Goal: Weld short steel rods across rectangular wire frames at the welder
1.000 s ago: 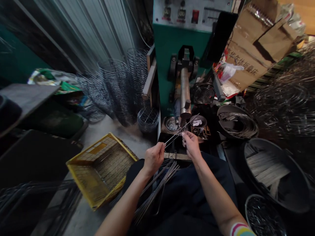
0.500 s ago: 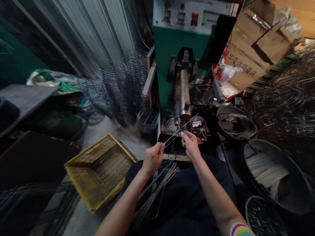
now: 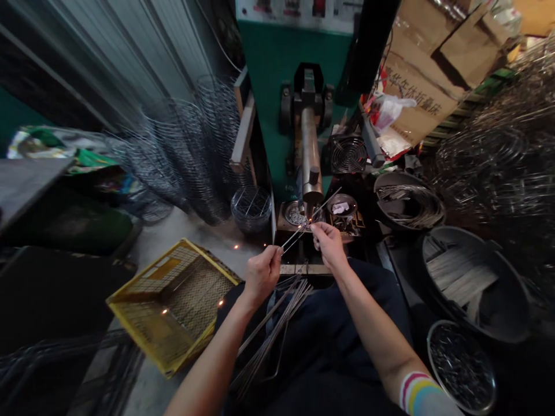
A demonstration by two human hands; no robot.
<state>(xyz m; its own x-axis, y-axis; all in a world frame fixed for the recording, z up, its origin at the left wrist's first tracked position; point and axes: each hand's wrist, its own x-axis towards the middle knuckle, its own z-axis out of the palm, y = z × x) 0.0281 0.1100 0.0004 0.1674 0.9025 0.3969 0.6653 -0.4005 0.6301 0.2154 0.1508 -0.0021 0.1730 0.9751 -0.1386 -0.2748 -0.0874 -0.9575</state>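
Note:
My left hand (image 3: 262, 270) is closed around the near end of a thin metal wire rod (image 3: 291, 238). From there the rod slants up to the right, under the electrode (image 3: 308, 207) of a green spot welder (image 3: 259, 86). Close to the electrode tip, my right hand (image 3: 330, 245) is pinched shut; its fingertips hide what they hold. Bright sparks (image 3: 310, 221) glow at the tip, and more fly left and down. Several loose wire rods (image 3: 277, 329) lie across my lap.
Below the electrode are a dish of small metal bits (image 3: 295, 215) and a dish with white pieces (image 3: 341, 207). A yellow crate (image 3: 173, 370) stands at left, stacked wire rings (image 3: 186, 156) behind it. Black basins (image 3: 511, 323) and a bowl of small dark parts (image 3: 462, 367) stand at right.
Sparks have appeared at the electrode and scattered toward the crate. The camera view has shifted slightly; both hands keep nearly the same place at the welder.

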